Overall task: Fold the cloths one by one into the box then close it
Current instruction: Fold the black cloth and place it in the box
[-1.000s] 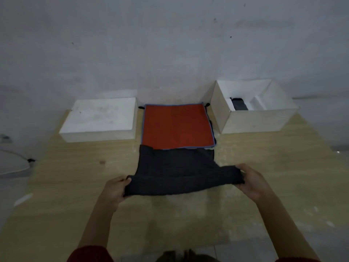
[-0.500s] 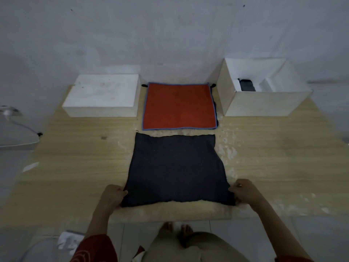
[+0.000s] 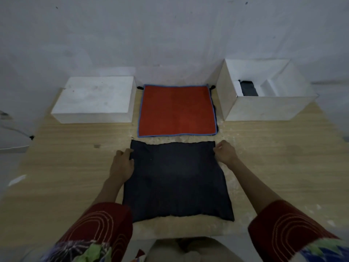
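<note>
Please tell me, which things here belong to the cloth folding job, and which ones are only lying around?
For the job: dark cloth, held at its far corners by left hand and right hand; orange cloth; open white box holding a folded cloth; white block, probably its lid.
Just lying about: cable and pale scrap, both left of the table.

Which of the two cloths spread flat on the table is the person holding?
The dark cloth nearest the person: left hand and right hand grip its far corners. The orange cloth, blue-edged, lies untouched behind it.
</note>
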